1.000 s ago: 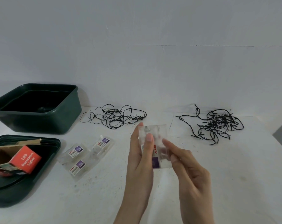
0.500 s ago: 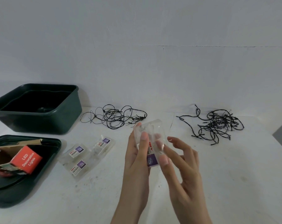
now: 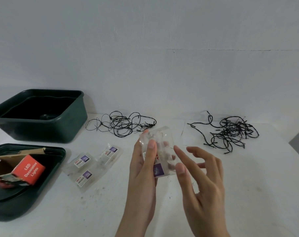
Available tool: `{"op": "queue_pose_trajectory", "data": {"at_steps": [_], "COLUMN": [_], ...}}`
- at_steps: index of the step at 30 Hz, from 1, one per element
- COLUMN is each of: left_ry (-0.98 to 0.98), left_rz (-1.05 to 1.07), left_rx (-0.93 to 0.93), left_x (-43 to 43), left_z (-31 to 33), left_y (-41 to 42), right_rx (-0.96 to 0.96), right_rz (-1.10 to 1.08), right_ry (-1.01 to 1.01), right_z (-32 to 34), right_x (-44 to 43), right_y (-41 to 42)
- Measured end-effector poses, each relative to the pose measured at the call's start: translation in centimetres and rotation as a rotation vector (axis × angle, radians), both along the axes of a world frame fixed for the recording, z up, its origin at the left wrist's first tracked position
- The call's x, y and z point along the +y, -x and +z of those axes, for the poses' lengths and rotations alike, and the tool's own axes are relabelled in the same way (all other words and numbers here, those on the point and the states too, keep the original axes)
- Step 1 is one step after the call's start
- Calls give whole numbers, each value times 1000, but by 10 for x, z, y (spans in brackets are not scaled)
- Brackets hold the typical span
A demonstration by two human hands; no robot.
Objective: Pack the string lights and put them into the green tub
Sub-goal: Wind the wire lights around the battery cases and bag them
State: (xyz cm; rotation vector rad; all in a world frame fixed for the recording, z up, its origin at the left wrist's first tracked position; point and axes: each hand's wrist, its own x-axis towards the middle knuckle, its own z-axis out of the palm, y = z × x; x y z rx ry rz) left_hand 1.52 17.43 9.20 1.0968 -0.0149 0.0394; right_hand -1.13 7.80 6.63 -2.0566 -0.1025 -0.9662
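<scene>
Packet of lights [image 3: 164, 137], well right of the green tub [image 3: 42, 130]: light, crinkly, slippery, I'd guess. My left hand [image 3: 141, 171] pinches its flat faces, good spot; right hand [image 3: 203, 185] hovers loose-fingered, holding nothing.

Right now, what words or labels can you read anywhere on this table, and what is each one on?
"LED Decorative Lights": white print on the red box, which lies in the green tray.
Labels on the three loose packets: too small to read.
Label on the held packet in the left hand: blurred and partly covered, unreadable.
No other text shows.
</scene>
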Motion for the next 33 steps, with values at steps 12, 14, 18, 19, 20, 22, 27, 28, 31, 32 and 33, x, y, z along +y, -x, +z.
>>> {"op": "queue_pose_trajectory", "data": {"at_steps": [12, 14, 18, 19, 20, 22, 27, 28, 31, 32, 33], "left_ry": [-12, -26, -58, -68, -77, -101, -148, -145, -109, -84, -64], "left_rz": [-8, -4, -20, -21, -20, -18, 4, -4, -52, -68, -77], "left_rx": [-18, -33, -56, -63, -70, -87, -113, -104, -61, -40, -21], "left_x": [-1, -1, -1, -1, -1, -3, -8, -9, -11, -11, -11], "left_z": [2, 3, 5, 6, 6, 8, 7, 7, 9, 9, 9], "left_y": [-2, -2, -1, -1, 0, 2, 6, 6, 8, 7, 6], "right_rx": [-78, -109, -55, -45, -36, -19, 76, 121, 150, 134, 113], "right_rz": [23, -30, -94, -105, -113, -123, 13, 54, 112, 124, 137], "right_ry": [-82, -56, 18, 34, 40, 31, -197, -245, -179, -98, -8], "right_z": [10, 12, 16, 17, 18, 19, 22, 22, 21, 22, 22], "right_x": [8, 4, -10, -11, -12, -13, -16, -17, -25, -27, -30], "right_y": [5, 2, -6, -7, -7, -6, -1, 0, -2, -2, -2]}}
